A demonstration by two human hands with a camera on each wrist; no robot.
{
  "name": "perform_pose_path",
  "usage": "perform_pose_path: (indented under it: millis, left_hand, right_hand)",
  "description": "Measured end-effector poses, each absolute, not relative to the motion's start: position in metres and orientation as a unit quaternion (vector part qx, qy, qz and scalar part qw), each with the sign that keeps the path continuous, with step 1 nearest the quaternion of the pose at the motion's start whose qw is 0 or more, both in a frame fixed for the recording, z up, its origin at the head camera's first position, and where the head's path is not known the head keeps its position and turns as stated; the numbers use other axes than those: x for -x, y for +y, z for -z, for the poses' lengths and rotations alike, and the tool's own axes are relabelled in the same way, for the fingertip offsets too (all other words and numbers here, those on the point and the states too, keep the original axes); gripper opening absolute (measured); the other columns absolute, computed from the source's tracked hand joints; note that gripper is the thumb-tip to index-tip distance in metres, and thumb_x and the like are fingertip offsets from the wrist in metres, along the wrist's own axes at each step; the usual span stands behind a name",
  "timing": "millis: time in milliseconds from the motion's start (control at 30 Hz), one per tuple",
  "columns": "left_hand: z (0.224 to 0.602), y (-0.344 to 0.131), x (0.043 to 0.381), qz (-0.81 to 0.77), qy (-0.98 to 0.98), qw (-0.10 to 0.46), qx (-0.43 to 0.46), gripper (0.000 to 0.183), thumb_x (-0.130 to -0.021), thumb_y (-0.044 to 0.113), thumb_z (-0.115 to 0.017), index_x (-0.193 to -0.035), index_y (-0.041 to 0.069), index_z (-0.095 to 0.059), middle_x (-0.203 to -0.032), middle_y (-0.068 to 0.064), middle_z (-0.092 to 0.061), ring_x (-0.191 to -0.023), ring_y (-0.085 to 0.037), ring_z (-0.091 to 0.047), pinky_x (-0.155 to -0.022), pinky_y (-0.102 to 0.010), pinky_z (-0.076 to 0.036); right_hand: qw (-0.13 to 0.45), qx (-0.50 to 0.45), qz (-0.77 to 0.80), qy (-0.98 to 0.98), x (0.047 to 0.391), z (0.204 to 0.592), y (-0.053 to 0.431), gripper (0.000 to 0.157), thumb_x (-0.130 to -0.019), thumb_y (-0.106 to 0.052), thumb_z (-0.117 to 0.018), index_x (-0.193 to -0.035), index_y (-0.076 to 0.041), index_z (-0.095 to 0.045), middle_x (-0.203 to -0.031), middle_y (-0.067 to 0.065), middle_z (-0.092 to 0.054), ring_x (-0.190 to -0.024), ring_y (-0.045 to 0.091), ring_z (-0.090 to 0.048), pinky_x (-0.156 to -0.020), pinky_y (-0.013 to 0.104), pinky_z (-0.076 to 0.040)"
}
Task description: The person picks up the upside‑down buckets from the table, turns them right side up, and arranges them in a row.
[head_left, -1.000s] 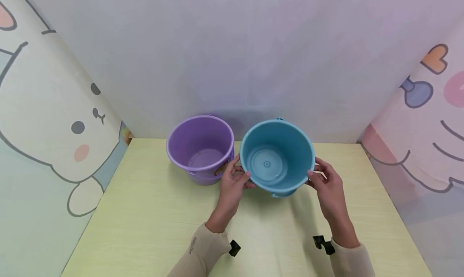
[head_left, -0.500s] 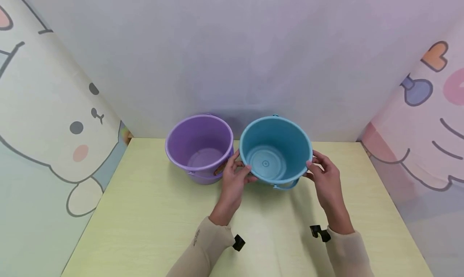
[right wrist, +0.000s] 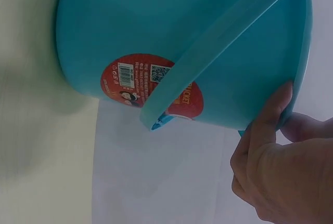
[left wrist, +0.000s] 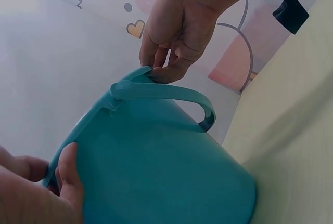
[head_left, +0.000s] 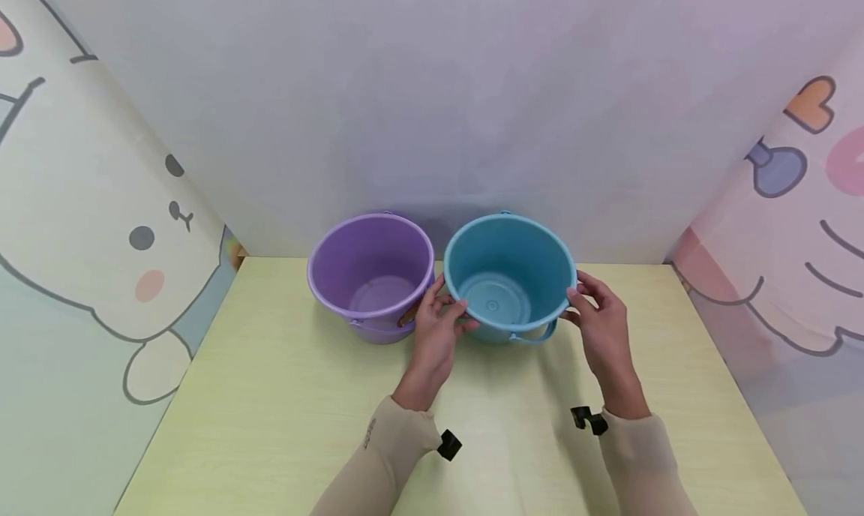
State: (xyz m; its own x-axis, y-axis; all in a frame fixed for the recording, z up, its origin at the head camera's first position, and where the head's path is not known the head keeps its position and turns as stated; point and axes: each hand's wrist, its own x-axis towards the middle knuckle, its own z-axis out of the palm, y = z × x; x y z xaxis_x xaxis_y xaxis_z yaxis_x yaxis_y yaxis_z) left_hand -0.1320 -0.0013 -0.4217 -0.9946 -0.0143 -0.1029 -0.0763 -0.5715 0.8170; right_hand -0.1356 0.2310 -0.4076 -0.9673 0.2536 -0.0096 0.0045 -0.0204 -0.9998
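Observation:
A blue bucket (head_left: 516, 272) stands upright near the back of the table, its inside bare down to the round base. My left hand (head_left: 433, 332) pinches its rim at the front left, thumb over the edge and fingers below. On the right side my right hand (head_left: 601, 321) grips the rim in the same way. The bucket's handle (left wrist: 171, 91) hangs down at the front right. In the right wrist view a red oval label (right wrist: 132, 81) shows on its side wall, partly crossed by the handle. Close on the left stands a purple bucket (head_left: 388, 322), almost touching my left fingers.
The pale wood-grain table (head_left: 283, 403) meets a plain light back wall (head_left: 432, 111) just behind both buckets. Side walls printed with cartoon figures rise at the left and right. A black wrist mount (head_left: 449, 445) sits at the left cuff, another (head_left: 589, 420) at the right.
Both hands have brought the blue bucket lower and slightly left and back, and it tilts less toward me. The purple bucket has stayed in place.

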Motion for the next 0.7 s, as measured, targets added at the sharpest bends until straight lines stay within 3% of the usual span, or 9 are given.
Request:
perform_pose_path:
  millis: [700]
  left_hand:
    - [0.419,0.004,0.143,-0.899,0.430,0.007,0.088,0.059,-0.089,-0.004,-0.056,-0.140,0.017,-0.036,-0.100,-0.012,-0.047,-0.066,-0.017,-0.057,-0.060,-0.026,-0.053]
  right_hand:
    - [0.089,0.106,-0.695,-0.706,0.156,0.410,0.228,0.047,-0.090,-0.021,-0.061,-0.133,-0.005,-0.049,-0.111,0.013,-0.046,-0.098,0.032,-0.056,-0.073,0.025,-0.053]
